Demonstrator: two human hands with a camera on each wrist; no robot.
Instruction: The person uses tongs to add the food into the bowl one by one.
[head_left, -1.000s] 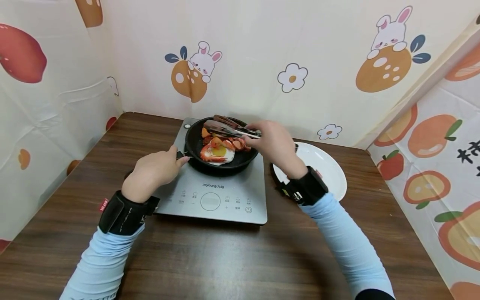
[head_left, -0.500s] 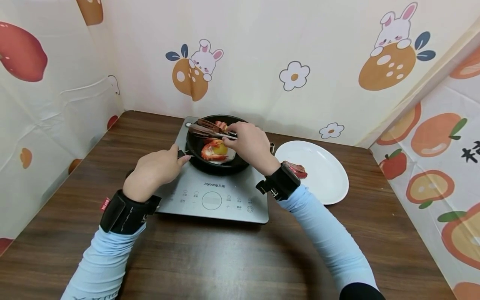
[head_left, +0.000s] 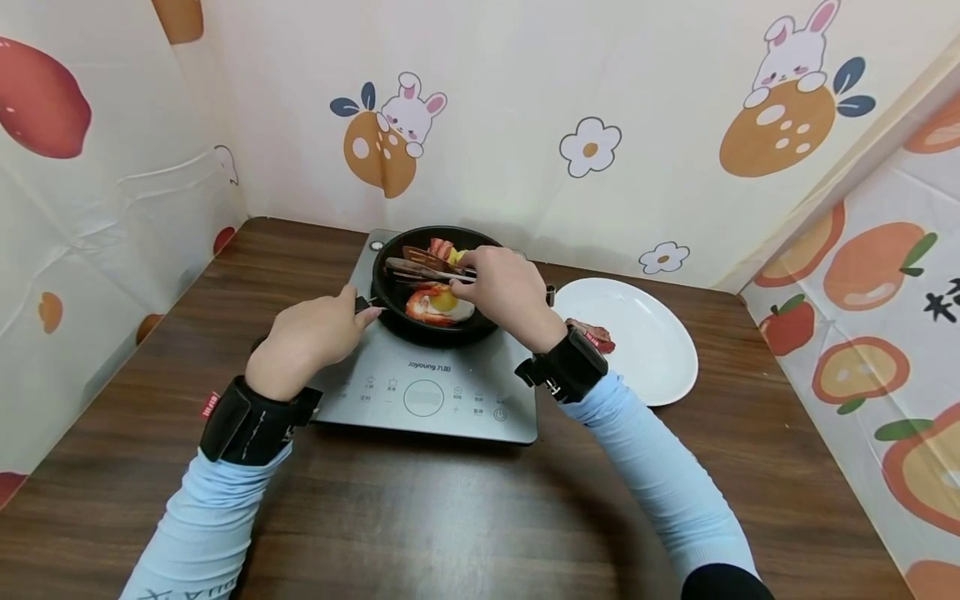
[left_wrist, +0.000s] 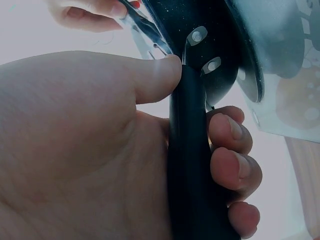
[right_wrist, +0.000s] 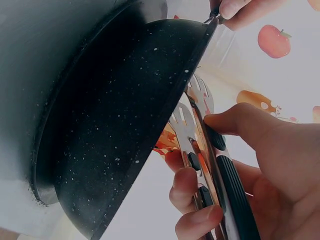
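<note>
My left hand [head_left: 303, 337] curls round the black pan handle [left_wrist: 192, 165] while my right hand [head_left: 506, 292] squeezes the tongs [head_left: 423, 268] over the pan [head_left: 420, 329] on the cooktop [head_left: 450, 400], and only the head view shows the food inside.

The pan [head_left: 431, 292] at the frame's centre is dark, speckled matt metal, its handle [left_wrist: 192, 165] smooth black plastic. The tongs [head_left: 423, 267] are shiny steel with black grips. The cooktop [head_left: 435, 392] below has a smooth, satin grey face. The table [head_left: 450, 517] shows dark wood grain. At right, the plate [head_left: 645, 350] is glossy white. Both sleeves [head_left: 660, 475] are light blue cloth.
</note>
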